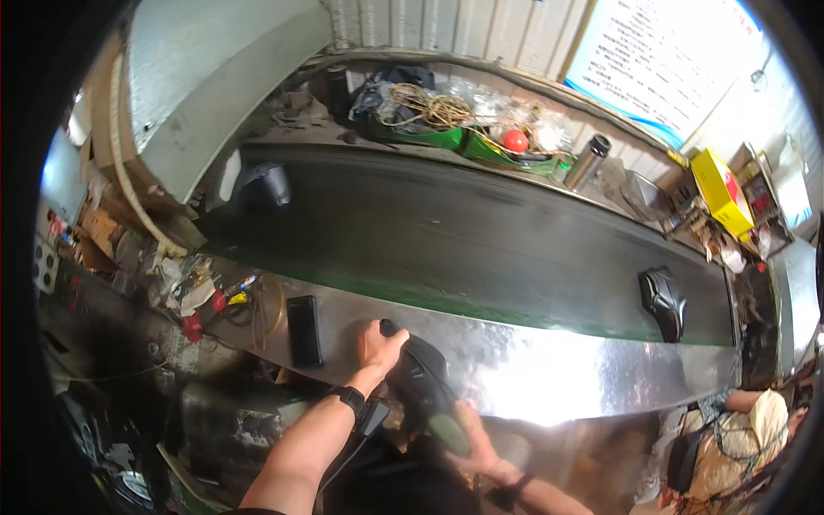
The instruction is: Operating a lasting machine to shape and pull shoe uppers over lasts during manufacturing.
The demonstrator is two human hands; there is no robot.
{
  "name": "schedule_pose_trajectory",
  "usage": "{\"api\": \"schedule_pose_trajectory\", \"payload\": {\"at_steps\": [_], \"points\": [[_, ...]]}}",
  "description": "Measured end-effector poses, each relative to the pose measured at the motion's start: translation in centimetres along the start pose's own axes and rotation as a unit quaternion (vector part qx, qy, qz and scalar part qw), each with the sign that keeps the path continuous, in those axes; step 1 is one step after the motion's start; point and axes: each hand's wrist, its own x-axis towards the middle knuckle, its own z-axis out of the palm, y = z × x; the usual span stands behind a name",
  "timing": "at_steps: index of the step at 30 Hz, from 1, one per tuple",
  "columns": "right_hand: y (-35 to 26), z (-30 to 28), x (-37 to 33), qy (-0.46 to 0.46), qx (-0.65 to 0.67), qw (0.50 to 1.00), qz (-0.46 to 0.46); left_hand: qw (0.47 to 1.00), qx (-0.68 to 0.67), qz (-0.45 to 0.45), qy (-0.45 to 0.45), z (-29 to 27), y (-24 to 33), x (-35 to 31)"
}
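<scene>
A black boot (421, 373) is held slantwise between my two hands, over the near edge of the shiny metal ledge (549, 365). My left hand (378, 348) is closed round its upper end. Lower down, my right hand (475, 442) grips its side by an olive-green part that looks like the sole or toe. Some of the boot is lost in shadow against dark clothing. To the left of my left hand, a black smartphone (304, 331) lies on the ledge.
Beyond the ledge runs a dark conveyor belt (446, 236). A glossy black boot (663, 302) sits at its right; a blurred dark piece (268, 185) is at its left. Behind stand green trays (416, 137) with cord, a steel flask (589, 161) and a yellow box (723, 192).
</scene>
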Motion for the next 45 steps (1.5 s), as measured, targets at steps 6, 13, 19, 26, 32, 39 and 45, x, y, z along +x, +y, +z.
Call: {"api": "schedule_pose_trajectory", "payload": {"at_steps": [6, 13, 19, 26, 32, 39, 45], "points": [[-4.6, -2.6, 3.4, -0.049, 0.163, 0.985, -0.002, 0.994, -0.101, 0.009, 0.035, -7.0, 1.1, -2.8], [-13.2, 3.1, 13.8, -0.163, 0.236, 0.851, 0.441, 0.966, -0.154, 0.062, 0.201, -18.8, -2.0, -11.2], [-21.3, 15.7, 12.3, -0.238, 0.315, 0.909, 0.137, 0.909, -0.151, 0.0, 0.39, -30.3, -11.7, -21.7], [-34.6, 30.2, 6.9, -0.354, 0.29, 0.881, 0.122, 0.774, -0.348, -0.05, 0.527, -43.3, -22.8, -38.7], [-42.9, 38.2, 4.3, -0.369, 0.365, 0.837, 0.173, 0.652, -0.611, 0.045, 0.447, -45.2, -27.4, -46.5], [-48.8, 43.8, 2.7, -0.353, 0.412, 0.806, 0.238, 0.508, -0.748, 0.104, 0.415, -44.7, -29.7, -47.7], [-46.7, 50.6, 4.8, -0.387, 0.425, 0.76, 0.304, 0.533, -0.69, -0.033, 0.489, -47.3, -33.7, -45.7]]}}
